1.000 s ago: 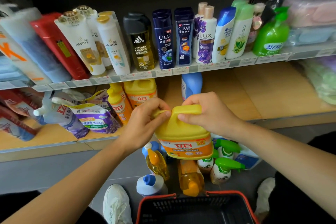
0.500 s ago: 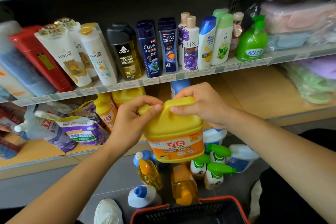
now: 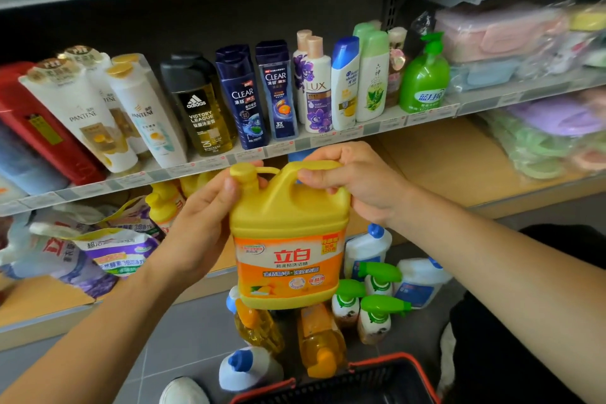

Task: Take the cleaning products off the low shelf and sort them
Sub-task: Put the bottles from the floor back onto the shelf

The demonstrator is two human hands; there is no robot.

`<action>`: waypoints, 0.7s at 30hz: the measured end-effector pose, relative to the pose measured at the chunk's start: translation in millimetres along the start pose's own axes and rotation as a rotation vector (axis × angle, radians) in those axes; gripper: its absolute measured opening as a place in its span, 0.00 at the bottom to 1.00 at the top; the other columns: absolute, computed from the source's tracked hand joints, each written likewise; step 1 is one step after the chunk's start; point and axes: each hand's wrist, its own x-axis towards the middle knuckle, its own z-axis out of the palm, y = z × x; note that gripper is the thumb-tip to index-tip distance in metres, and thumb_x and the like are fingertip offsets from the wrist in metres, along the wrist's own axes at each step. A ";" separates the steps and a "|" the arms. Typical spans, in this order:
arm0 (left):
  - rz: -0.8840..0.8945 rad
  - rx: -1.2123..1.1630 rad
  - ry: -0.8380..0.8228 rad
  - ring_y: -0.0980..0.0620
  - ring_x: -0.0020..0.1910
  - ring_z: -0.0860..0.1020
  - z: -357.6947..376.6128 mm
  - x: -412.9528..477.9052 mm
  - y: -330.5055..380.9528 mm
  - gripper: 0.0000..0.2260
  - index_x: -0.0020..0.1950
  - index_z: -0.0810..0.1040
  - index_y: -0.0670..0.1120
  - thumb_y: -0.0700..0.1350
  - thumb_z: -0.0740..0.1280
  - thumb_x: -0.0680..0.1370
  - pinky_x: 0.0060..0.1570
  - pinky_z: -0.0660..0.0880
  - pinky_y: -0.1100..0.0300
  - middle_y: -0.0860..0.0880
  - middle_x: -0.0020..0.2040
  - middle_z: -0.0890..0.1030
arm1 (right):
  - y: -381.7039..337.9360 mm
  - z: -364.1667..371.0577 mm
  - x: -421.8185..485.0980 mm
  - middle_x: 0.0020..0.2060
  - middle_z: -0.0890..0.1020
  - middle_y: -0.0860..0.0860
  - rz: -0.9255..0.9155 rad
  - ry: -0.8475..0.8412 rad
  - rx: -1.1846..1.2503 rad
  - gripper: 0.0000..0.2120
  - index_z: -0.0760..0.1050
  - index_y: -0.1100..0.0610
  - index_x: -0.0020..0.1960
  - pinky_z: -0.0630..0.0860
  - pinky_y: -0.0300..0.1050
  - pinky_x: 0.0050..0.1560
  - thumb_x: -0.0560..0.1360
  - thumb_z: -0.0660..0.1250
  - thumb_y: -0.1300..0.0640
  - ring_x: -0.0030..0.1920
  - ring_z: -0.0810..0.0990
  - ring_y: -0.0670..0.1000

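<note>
Between both hands, in front of the low shelf (image 3: 442, 161), hangs the jug (image 3: 288, 216), upright and clear of the floor. It is yellow, with an orange label bearing red characters and a yellow cap at its top left. The right hand (image 3: 357, 184) grips the handle on top of the jug: its fingers are curled round the handle from behind, and the thumb meets it from the front. The left hand (image 3: 196, 229) holds the left side of the jug. Its palm lies against the wall and its thumb presses at the neck just under the cap. The other fingers go behind the jug, where they are hidden.

Under the jug, on the grey floor, other cleaning products stand close together. They are two orange bottles (image 3: 323, 338), three sprays (image 3: 375, 321) with green triggers, a white bottle (image 3: 249, 369) with a blue cap, and white jugs (image 3: 423, 279) further right. Just beside them, at the lower edge, is the red rim of a black basket (image 3: 396, 364). A white shoe (image 3: 183, 390) shows left of it.

On the left part of the low shelf lie purple and white pouches (image 3: 114, 252). Behind them stands a yellow bottle (image 3: 164, 203), partly covered by the left hand. The upper shelf (image 3: 295, 143) carries a row of shampoo bottles (image 3: 275, 88) and a green pump bottle (image 3: 424, 79).
</note>
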 end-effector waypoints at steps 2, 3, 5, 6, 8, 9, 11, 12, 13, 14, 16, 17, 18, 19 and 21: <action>-0.012 0.007 -0.038 0.46 0.59 0.82 -3.2 -0.7 2.1 0.23 0.62 0.82 0.50 0.65 0.69 0.75 0.54 0.81 0.52 0.45 0.61 0.83 | -0.4 -0.8 0.0 0.37 0.80 0.54 0.005 -0.005 0.015 0.15 0.83 0.60 0.45 0.68 0.35 0.32 0.61 0.78 0.56 0.38 0.70 0.51; -0.002 0.025 -0.044 0.45 0.60 0.81 -3.6 -1.9 3.1 0.23 0.64 0.81 0.50 0.63 0.68 0.76 0.56 0.80 0.50 0.45 0.62 0.82 | -0.2 -1.4 -0.1 0.37 0.80 0.54 0.003 -0.008 0.020 0.15 0.83 0.60 0.45 0.67 0.35 0.32 0.61 0.77 0.56 0.38 0.70 0.51; 0.052 0.072 -0.021 0.45 0.63 0.80 -1.8 -4.4 3.6 0.22 0.68 0.78 0.46 0.58 0.65 0.80 0.57 0.80 0.51 0.48 0.65 0.81 | -0.1 -2.1 -0.6 0.37 0.80 0.54 -0.002 -0.009 0.028 0.15 0.83 0.61 0.46 0.67 0.35 0.32 0.61 0.77 0.56 0.36 0.70 0.50; 0.088 0.091 0.001 0.48 0.64 0.80 -0.5 -5.4 2.5 0.21 0.69 0.77 0.45 0.55 0.64 0.81 0.56 0.80 0.55 0.50 0.66 0.81 | 0.2 -2.4 -0.6 0.37 0.80 0.54 -0.001 -0.002 0.030 0.16 0.83 0.62 0.47 0.68 0.35 0.32 0.61 0.77 0.57 0.36 0.70 0.49; 0.130 0.110 0.025 0.50 0.65 0.79 2.0 -8.1 0.1 0.19 0.70 0.77 0.49 0.52 0.64 0.81 0.55 0.79 0.58 0.51 0.66 0.80 | 2.0 -2.2 -0.1 0.36 0.81 0.53 0.007 0.031 0.032 0.17 0.83 0.63 0.49 0.69 0.34 0.32 0.61 0.77 0.58 0.35 0.70 0.48; 0.131 0.125 0.020 0.50 0.65 0.79 1.5 -9.2 -1.7 0.19 0.71 0.76 0.52 0.52 0.64 0.80 0.56 0.79 0.58 0.50 0.66 0.80 | 3.3 -2.1 0.4 0.35 0.81 0.52 0.010 0.055 0.037 0.18 0.82 0.64 0.49 0.69 0.34 0.31 0.61 0.77 0.58 0.33 0.71 0.47; 0.089 0.177 -0.018 0.51 0.64 0.80 -3.9 -11.3 -7.8 0.23 0.75 0.72 0.53 0.53 0.65 0.80 0.56 0.79 0.58 0.50 0.66 0.80 | 5.6 -2.0 1.2 0.31 0.81 0.49 0.009 0.107 0.062 0.17 0.82 0.63 0.48 0.70 0.34 0.31 0.61 0.77 0.59 0.30 0.71 0.44; 0.041 0.194 -0.047 0.51 0.64 0.80 -7.4 -12.4 -12.7 0.26 0.77 0.69 0.52 0.53 0.66 0.79 0.57 0.80 0.57 0.50 0.67 0.80 | 5.9 -2.6 1.3 0.29 0.80 0.48 0.008 0.129 0.082 0.15 0.82 0.62 0.47 0.71 0.33 0.31 0.61 0.77 0.59 0.28 0.72 0.42; -0.018 0.209 -0.079 0.51 0.65 0.79 -11.0 -14.3 -19.0 0.27 0.77 0.68 0.53 0.52 0.68 0.78 0.58 0.80 0.57 0.51 0.68 0.80 | 6.0 -3.9 1.5 0.27 0.79 0.46 0.005 0.150 0.097 0.15 0.81 0.62 0.46 0.71 0.33 0.30 0.61 0.76 0.59 0.27 0.72 0.42; -0.077 0.236 -0.107 0.52 0.65 0.79 -14.7 -16.6 -26.6 0.27 0.76 0.69 0.54 0.52 0.70 0.77 0.59 0.80 0.56 0.52 0.67 0.80 | 5.5 -5.4 1.7 0.25 0.78 0.46 0.001 0.176 0.108 0.16 0.81 0.62 0.47 0.70 0.33 0.30 0.61 0.77 0.58 0.26 0.71 0.42; -0.186 0.309 -0.140 0.53 0.65 0.79 -21.9 -21.4 -42.6 0.25 0.71 0.73 0.57 0.50 0.74 0.75 0.64 0.78 0.52 0.54 0.65 0.81 | 3.6 -9.9 2.8 0.25 0.74 0.47 -0.014 0.232 0.135 0.20 0.81 0.64 0.50 0.69 0.35 0.31 0.61 0.77 0.57 0.27 0.69 0.43; -0.233 0.316 -0.144 0.53 0.65 0.79 -24.9 -23.9 -49.4 0.25 0.70 0.73 0.57 0.50 0.75 0.74 0.65 0.77 0.50 0.54 0.65 0.81 | 2.9 -12.0 3.5 0.25 0.72 0.47 -0.022 0.253 0.160 0.20 0.81 0.64 0.51 0.68 0.35 0.31 0.61 0.77 0.56 0.28 0.68 0.43; -0.266 0.302 -0.140 0.53 0.65 0.79 -27.8 -26.2 -54.8 0.28 0.71 0.72 0.57 0.50 0.77 0.73 0.65 0.77 0.50 0.54 0.65 0.81 | 2.6 -13.6 4.3 0.25 0.70 0.47 -0.029 0.269 0.194 0.20 0.81 0.63 0.51 0.68 0.35 0.31 0.62 0.77 0.57 0.27 0.67 0.44; -0.279 0.280 -0.121 0.53 0.65 0.79 -29.7 -28.5 -59.1 0.32 0.72 0.71 0.57 0.52 0.79 0.71 0.64 0.78 0.52 0.54 0.66 0.81 | 2.6 -15.2 5.1 0.24 0.68 0.47 -0.036 0.278 0.228 0.18 0.81 0.63 0.50 0.67 0.35 0.30 0.62 0.76 0.57 0.27 0.66 0.43; -0.274 0.243 -0.050 0.53 0.65 0.79 -30.7 -32.1 -64.9 0.36 0.72 0.70 0.58 0.54 0.82 0.67 0.60 0.79 0.57 0.53 0.66 0.81 | 3.5 -17.1 6.2 0.24 0.65 0.46 -0.052 0.287 0.276 0.13 0.80 0.62 0.46 0.66 0.35 0.29 0.64 0.75 0.57 0.26 0.65 0.43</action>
